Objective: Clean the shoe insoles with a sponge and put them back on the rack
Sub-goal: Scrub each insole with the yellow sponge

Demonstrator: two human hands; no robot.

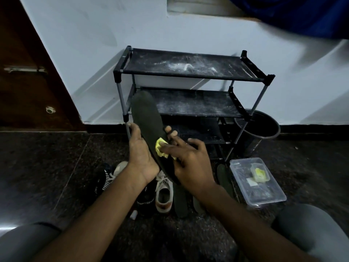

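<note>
Insp. notes, head view.

Subject: seated on floor (56, 167), facing shoe rack (188, 76).

L hand (140, 154): grip closed round dark insole (149, 114). Thumb on near edge, fingertips showing past far edge. Insole held up off floor, tilted, toe end up and to the left, overlapping rack's middle shelf in view.

R hand (190, 163): fingers extended and spread, pressing yellow sponge (160, 148) flat onto insole's lower half. Grip wide, not curled. Thumb position not discernible.

Rack: three black shelves, grey posts, against wall (75, 35). Top and middle shelves carry white dust/streaks. No insoles seen on it.

Floor, below hands: white sneaker (164, 193), opening up; dark striped shoe (105, 180) to its left; spare insoles (180, 201) lying flat just right of sneaker, another further right beside container.

R of rack: black bucket (264, 127), touching or just beside rack's leg, cannot tell which. Nearer: clear plastic container (273, 195) on floor, holding a second yellow sponge pc (259, 173).

Far L: brown door (18, 72).
</note>
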